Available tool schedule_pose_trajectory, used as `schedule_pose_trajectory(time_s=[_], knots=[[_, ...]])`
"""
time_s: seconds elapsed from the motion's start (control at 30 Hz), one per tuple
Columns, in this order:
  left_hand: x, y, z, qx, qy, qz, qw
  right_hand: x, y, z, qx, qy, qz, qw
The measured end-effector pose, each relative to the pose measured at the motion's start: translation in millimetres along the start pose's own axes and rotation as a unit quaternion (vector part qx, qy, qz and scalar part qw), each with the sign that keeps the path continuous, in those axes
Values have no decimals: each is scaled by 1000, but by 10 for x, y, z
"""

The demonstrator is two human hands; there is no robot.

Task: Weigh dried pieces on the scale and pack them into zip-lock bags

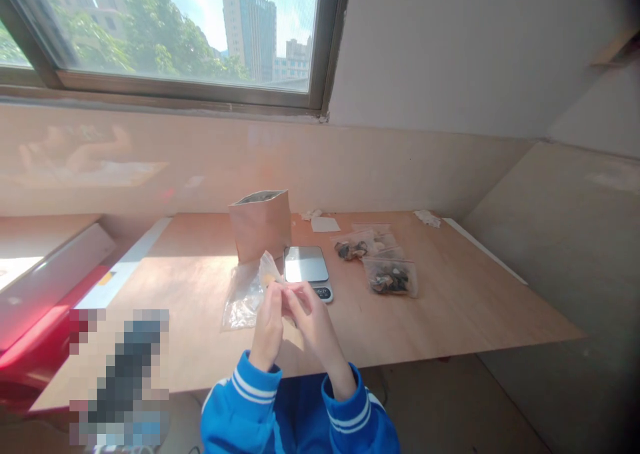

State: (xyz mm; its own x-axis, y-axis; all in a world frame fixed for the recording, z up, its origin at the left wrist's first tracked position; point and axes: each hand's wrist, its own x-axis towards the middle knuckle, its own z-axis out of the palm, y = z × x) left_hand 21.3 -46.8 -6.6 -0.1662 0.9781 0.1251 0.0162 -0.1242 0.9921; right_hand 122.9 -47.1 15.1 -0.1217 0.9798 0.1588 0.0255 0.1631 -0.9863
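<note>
My left hand [269, 324] and my right hand [311, 315] are together over the table, fingertips closed in a pinch. Between them is a small clear plastic bag [269, 267] with something yellowish inside, too small to make out. The bag points up and to the left of my fingers. Just beyond my right hand stands a digital kitchen scale [306, 265] with a bare metal plate, its display partly covered by my fingers. Flat clear plastic bags [242, 302] lie left of my left hand. An open-topped brown paper bag [261, 231] stands upright behind them.
To the right of the scale lie several zip bags, a front one [391, 279] and another [351, 249] holding dark pieces. White paper [325, 224] and crumpled white scraps [428, 219] lie near the wall. A red chair [45, 334] is at left, beside a pixelated patch.
</note>
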Motion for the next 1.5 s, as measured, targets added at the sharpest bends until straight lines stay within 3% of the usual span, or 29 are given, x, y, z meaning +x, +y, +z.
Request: schedule_pose_trajectory(time_s=[0.23,0.47,0.7,0.77,0.9,0.97,1.07,1.2,1.3,1.37,1.4,1.5], knots=[[49,27,-30,60,22,-1,998,48,41,-40,-46,-5,-6,999],[76,16,-17,64,5,0,998,56,-24,-92,-45,-8,-36,998],[74,61,14,112,-20,40,993,60,4,-68,-34,1,-3,999],[74,61,-4,108,-30,25,993,94,48,-101,-51,58,-3,997],[81,50,-126,98,14,8,995,231,144,-313,-48,269,-12,962],[99,35,-191,94,22,12,995,284,141,-401,-28,308,-30,950],[154,-21,-227,36,34,33,998,304,52,-379,15,270,-53,961],[244,-147,-179,-77,133,14,988,356,-39,-157,109,207,-23,972],[301,-264,-140,-197,53,-96,974,486,35,9,135,174,18,975],[347,-356,-134,-278,-6,-142,950,575,119,89,92,160,22,983],[376,-405,-137,-306,-9,-147,941,610,155,116,53,170,8,984],[487,-552,-166,-315,50,-137,938,675,191,141,-84,236,-81,965]])
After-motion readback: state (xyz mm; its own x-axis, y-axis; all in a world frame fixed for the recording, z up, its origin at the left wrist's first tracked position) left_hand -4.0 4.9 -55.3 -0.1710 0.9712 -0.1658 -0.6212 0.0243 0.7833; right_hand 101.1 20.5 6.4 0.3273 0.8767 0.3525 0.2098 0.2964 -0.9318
